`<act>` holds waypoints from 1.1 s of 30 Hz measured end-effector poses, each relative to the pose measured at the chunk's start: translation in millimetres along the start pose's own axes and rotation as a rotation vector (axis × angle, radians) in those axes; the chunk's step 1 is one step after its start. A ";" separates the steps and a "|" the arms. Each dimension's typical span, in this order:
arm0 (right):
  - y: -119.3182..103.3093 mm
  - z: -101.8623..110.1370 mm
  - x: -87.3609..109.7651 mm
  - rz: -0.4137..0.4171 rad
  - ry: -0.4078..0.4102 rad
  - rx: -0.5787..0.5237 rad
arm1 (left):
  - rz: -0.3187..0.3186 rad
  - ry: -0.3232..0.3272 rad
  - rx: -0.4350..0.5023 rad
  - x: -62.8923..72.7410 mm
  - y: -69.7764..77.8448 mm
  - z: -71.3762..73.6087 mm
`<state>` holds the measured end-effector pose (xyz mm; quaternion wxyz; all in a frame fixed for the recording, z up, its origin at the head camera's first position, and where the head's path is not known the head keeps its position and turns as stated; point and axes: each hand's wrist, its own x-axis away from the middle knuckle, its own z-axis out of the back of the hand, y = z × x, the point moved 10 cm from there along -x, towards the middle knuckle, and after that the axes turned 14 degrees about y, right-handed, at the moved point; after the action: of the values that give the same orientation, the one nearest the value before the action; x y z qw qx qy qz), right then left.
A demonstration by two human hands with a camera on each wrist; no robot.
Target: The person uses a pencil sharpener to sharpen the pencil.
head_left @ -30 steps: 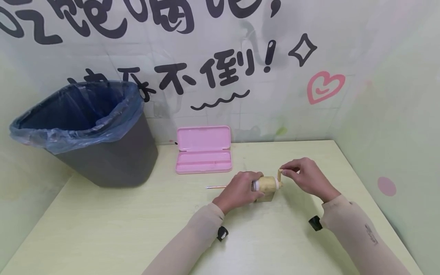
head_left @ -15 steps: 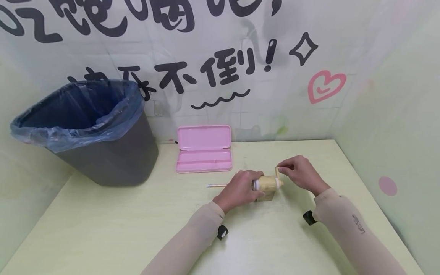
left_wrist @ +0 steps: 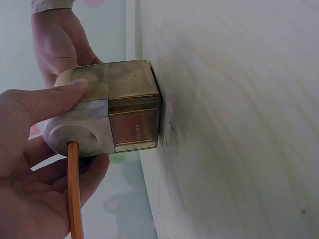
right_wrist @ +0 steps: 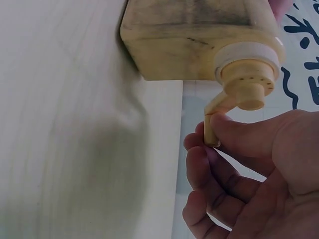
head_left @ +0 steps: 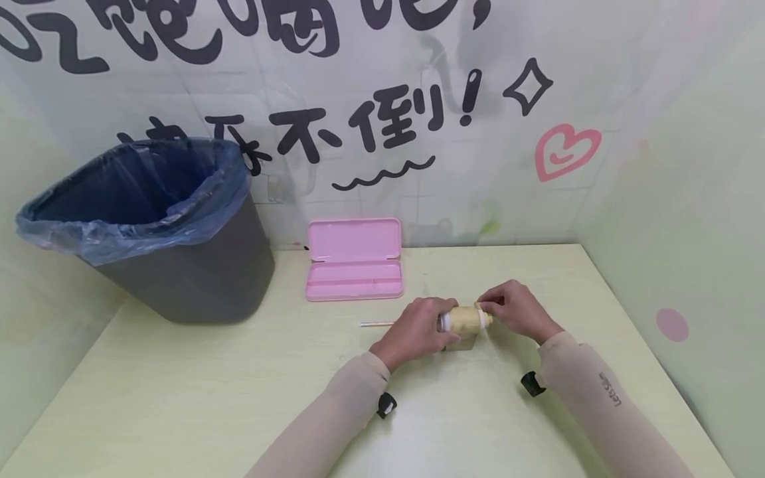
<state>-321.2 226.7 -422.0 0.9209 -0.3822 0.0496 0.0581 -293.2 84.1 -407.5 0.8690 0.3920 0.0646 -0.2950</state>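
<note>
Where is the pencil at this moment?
In the left wrist view, the pencil runs from the bottom edge, left of center, into the sharpener; in the head view, its end pokes out left of the left hand.

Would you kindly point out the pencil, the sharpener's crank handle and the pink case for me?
Pencil (left_wrist: 74,191): left wrist view, on its orange shaft.
Crank handle (right_wrist: 220,103): right wrist view, on its slanted arm.
Pink case (head_left: 355,240): head view, inside its raised lid.
</note>
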 end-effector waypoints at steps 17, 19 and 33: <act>7.9 -17.3 13.2 0.014 -0.074 0.026 | -0.008 0.010 -0.009 -0.4 1.9 0.7; 8.4 -18.3 15.2 0.013 -0.079 0.033 | -0.010 0.009 -0.008 -0.2 2.0 0.4; 5.6 -20.2 33.0 0.000 -0.101 0.017 | -0.009 0.008 -0.009 0.4 1.3 0.2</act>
<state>-290.4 218.6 -444.6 0.9254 -0.3711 0.0034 0.0769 -292.2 84.4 -406.7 0.8691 0.3891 0.0713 -0.2970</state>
